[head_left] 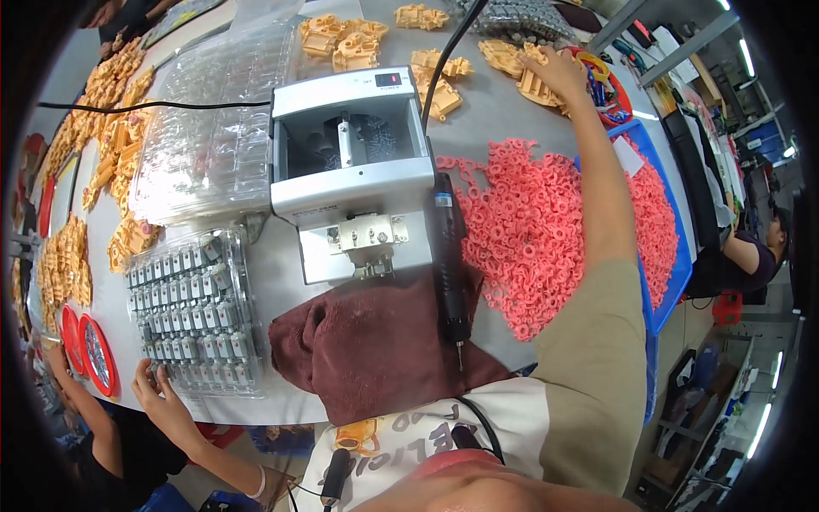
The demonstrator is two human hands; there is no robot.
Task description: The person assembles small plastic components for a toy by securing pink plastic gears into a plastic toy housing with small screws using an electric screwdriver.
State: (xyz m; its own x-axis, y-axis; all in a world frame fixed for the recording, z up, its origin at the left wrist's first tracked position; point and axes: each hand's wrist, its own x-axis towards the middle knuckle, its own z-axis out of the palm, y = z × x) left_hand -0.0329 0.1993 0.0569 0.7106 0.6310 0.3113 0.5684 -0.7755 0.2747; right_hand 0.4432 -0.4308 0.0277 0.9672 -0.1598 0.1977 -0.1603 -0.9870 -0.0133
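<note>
Up at one o'clock, far across the grey worktable [503,128], the person's right hand [559,72] lies palm-down on a flat orange moulded plastic piece [531,85], one of several scattered there. The fingers are bent loosely over its top edge. Whether they have closed on it I cannot tell. The left hand is out of view.

Just beyond the right hand, at one o'clock, sits a red round tray [618,94] of coloured rings. Under the outstretched forearm, at three o'clock, a heap of small pink plastic rings [529,239] spreads over the table and into a blue tray [678,256]. At the centre stands a grey box-shaped screw feeder [350,145], with a black electric screwdriver [450,256] hanging just at its four o'clock, over a brown cloth [375,350].

At eight o'clock another person's hand [158,391] touches the near edge of a clear tray of small grey parts [192,311].

With so long a reach, the pick would go best with the fingers pinching one piece only, by its edges. Lifting it straight up would keep the sleeve from dragging through the pink rings.
</note>
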